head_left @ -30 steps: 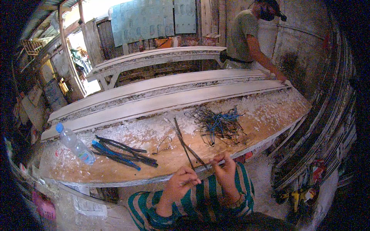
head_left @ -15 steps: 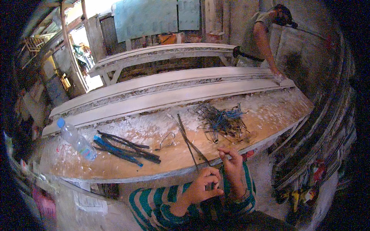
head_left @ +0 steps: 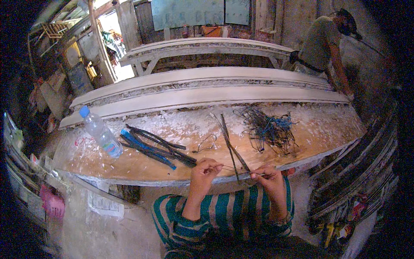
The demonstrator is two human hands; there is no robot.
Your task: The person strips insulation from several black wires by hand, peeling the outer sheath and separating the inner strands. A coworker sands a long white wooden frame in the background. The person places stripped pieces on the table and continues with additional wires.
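A thin dark strand [head_left: 230, 167], perhaps wire or string, stretches between my two hands just above the bench's near edge. My left hand [head_left: 204, 173] pinches one end with closed fingers. Fingers of my right hand [head_left: 269, 178] are pressed together on the other end. Two long, thin dark strips [head_left: 228, 144] lie crossed, their near ends reaching past the edge behind the strand. A loose tangle of black and blue strands [head_left: 271, 128] is beyond my right hand. Left of the strips is a small bent piece of strand [head_left: 206, 143].
A bundle of dark and blue strips [head_left: 157, 146] and a clear bottle with a blue cap [head_left: 101, 131] lie on the dusty wooden bench [head_left: 129, 170]. Long white mouldings [head_left: 207, 95] run along its far side. Another person [head_left: 321, 43] leans over their right end.
My hands have moved apart and toward the bench edge, drawing the thin strand out between them. The whole view has shifted. The other person's arm has moved slightly.
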